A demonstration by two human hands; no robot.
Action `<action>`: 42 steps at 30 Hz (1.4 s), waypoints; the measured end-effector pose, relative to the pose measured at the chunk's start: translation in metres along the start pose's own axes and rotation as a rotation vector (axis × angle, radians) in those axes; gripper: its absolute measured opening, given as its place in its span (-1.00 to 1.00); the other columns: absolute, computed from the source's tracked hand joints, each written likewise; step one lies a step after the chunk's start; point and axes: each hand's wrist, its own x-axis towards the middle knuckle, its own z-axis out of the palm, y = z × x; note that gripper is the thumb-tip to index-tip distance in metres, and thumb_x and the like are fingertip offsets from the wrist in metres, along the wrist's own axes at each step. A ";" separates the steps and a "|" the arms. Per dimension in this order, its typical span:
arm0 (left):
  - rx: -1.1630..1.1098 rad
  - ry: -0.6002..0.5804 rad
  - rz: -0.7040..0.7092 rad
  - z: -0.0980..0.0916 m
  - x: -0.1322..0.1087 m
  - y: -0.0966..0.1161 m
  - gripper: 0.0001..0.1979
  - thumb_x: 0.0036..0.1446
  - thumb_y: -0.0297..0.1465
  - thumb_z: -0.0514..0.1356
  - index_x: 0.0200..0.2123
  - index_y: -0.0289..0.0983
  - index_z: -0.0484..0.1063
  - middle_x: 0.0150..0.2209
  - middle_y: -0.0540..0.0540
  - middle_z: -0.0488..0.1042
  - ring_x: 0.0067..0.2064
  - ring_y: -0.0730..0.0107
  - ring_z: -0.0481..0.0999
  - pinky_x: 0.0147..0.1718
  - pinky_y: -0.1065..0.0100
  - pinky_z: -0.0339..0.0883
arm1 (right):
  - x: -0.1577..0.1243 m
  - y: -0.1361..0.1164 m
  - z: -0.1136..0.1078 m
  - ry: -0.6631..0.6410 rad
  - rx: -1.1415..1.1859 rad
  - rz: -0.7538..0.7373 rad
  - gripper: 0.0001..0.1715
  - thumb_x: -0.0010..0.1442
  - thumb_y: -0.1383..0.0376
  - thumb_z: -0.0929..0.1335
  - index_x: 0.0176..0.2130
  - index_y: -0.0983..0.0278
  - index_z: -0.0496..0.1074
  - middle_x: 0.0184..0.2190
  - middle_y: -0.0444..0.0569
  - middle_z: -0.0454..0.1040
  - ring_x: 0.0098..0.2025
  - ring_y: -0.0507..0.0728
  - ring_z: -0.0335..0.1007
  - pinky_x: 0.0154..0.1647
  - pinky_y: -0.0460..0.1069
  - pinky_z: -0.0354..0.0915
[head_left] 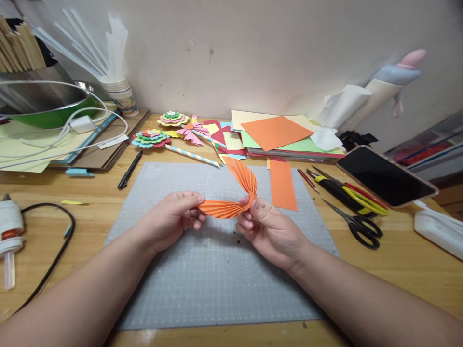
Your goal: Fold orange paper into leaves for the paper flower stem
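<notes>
Over the mat [217, 284], pinching the fan [224, 210] at its waist in the right hand [277, 229] and by one tip in the left hand [170, 217], press that narrow fold, apparently part-hidden, without crushing pleats.

This is a craft corner I work in, though whether it belongs to a home or a studio I can't tell. My wooden table [361, 284] meets a plain, scuffed wall [271, 58], with a gridded cutting mat [217, 284] on top. Scissors [350, 220], a glue gun [10, 217], stacked coloured paper [277, 132] and layered paper flowers [150, 138] say handicraft, as does the pleated orange paper [224, 209] I hold (the phone [387, 174] could lie anywhere).
</notes>
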 end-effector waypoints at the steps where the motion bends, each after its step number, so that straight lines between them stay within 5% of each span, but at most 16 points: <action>1: 0.007 0.009 0.015 0.000 0.001 0.000 -0.82 0.04 -0.38 0.25 -0.53 -0.36 0.45 -0.60 -0.03 0.40 -0.57 0.56 0.33 -0.62 0.57 0.26 | 0.000 0.001 -0.001 -0.018 -0.013 0.002 -0.84 0.09 0.21 0.44 -0.33 0.25 0.55 -0.56 -0.18 0.22 -0.50 -0.08 0.11 -0.44 -0.15 0.08; 12: 0.065 0.148 0.136 0.000 0.004 -0.005 -0.69 -0.06 -0.20 0.33 -0.54 -0.36 0.43 -0.55 -0.03 0.46 -0.50 0.49 0.42 -0.47 0.47 0.34 | -0.004 0.011 0.000 -0.127 -0.035 0.099 -0.83 0.13 0.21 0.42 -0.32 0.27 0.53 -0.61 -0.19 0.28 -0.53 -0.08 0.15 -0.46 -0.14 0.06; 20: 0.052 0.104 0.124 0.003 0.003 -0.004 -0.73 0.01 -0.24 0.28 -0.53 -0.33 0.40 -0.58 -0.05 0.50 -0.52 0.45 0.45 -0.45 0.44 0.34 | -0.009 0.018 0.002 -0.153 -0.086 0.158 -0.82 0.16 0.20 0.39 -0.29 0.27 0.51 -0.61 -0.18 0.31 -0.52 -0.04 0.25 -0.39 -0.07 0.18; 28: 0.041 0.187 0.199 0.001 0.008 -0.002 -0.75 0.02 -0.27 0.28 -0.54 -0.31 0.38 -0.58 0.02 0.44 -0.53 0.52 0.40 -0.45 0.47 0.31 | -0.008 0.020 0.009 0.017 -0.019 0.130 -0.81 0.12 0.22 0.42 -0.25 0.26 0.51 -0.52 -0.19 0.33 -0.48 -0.08 0.29 -0.42 -0.13 0.17; 35: -0.056 0.310 0.320 0.002 0.007 0.002 -0.71 -0.01 -0.19 0.26 -0.34 -0.31 0.48 -0.32 -0.10 0.52 -0.30 0.37 0.48 -0.27 0.37 0.36 | -0.004 0.016 0.005 0.100 -0.088 0.113 -0.76 0.12 0.19 0.42 -0.22 0.28 0.50 -0.52 -0.18 0.36 -0.53 -0.11 0.23 -0.49 -0.17 0.13; 40: 0.078 0.075 0.263 -0.001 0.001 0.012 -0.78 -0.04 -0.26 0.29 -0.38 -0.31 0.52 -0.37 -0.11 0.53 -0.33 0.36 0.47 -0.26 0.38 0.34 | -0.007 0.019 0.007 0.040 -0.240 0.139 -0.73 0.13 0.16 0.40 -0.25 0.33 0.50 -0.57 -0.20 0.31 -0.60 -0.12 0.14 -0.59 -0.16 0.01; 42: 0.123 0.071 0.269 0.000 0.000 0.012 -0.84 -0.06 -0.31 0.31 -0.48 -0.30 0.50 -0.46 -0.08 0.51 -0.39 0.40 0.45 -0.31 0.40 0.32 | -0.008 0.018 0.007 0.038 -0.271 0.156 -0.72 0.13 0.15 0.40 -0.25 0.32 0.50 -0.57 -0.20 0.30 -0.60 -0.11 0.13 -0.60 -0.15 -0.01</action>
